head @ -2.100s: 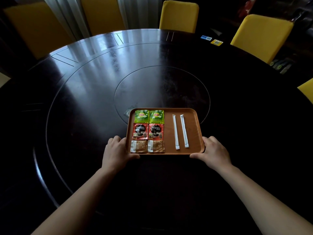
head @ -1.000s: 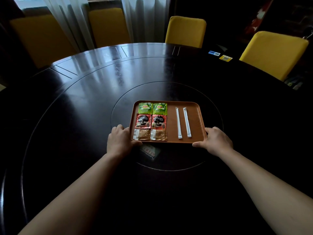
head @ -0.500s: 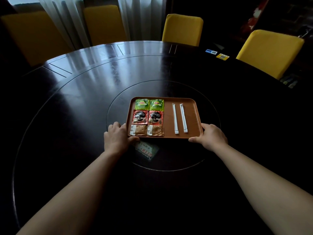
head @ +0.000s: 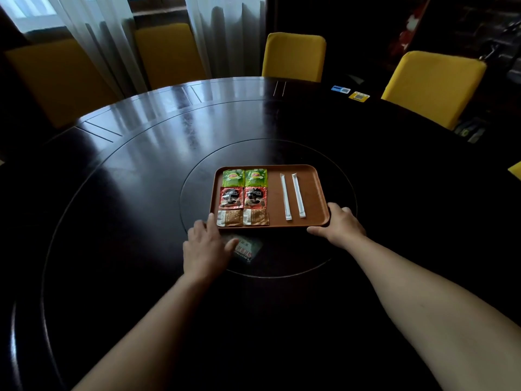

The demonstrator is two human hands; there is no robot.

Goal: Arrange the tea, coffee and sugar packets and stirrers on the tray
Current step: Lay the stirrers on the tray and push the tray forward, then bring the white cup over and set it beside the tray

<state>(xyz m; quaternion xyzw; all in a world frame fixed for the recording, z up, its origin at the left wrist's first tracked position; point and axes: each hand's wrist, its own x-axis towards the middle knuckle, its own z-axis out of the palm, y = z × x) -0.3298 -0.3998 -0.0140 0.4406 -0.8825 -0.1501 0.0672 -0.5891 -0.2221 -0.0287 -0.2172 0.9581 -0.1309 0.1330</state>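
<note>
Tray [head: 310, 190]: brown, rounded corners, lying flat on the inner disc of the dark round table [head: 141, 170] — probably put there so the whole set sits central.
Tea packets [head: 244, 177]: two green ones side by side along the tray's far edge, at its far-left corner.
Coffee packets [head: 243, 197]: two red ones in the middle row, directly below the tea, edges nearly touching.
Sugar packets [head: 242, 217]: two tan ones against the near edge, at the near-left corner; the three pairs form a tidy grid, sorted by kind so each reads at a glance.
Stirrers [head: 292, 196]: two white wrapped sticks, parallel, running from far edge toward near edge on the tray's right half, apart from the packets.
Left hand [head: 207, 246]: fingers loosely spread, holding nothing; fingertips at the near-left corner, the thumb below the near edge, palm over the table.
Right hand [head: 339, 225]: curled round the near-right corner, thumb along the near edge — a steadying grip, I judge.
Card [head: 248, 249]: a printed slip on the table just below the tray's near edge, text unreadable.
Progress: the arrangement looks complete; only letting go appears left.
</note>
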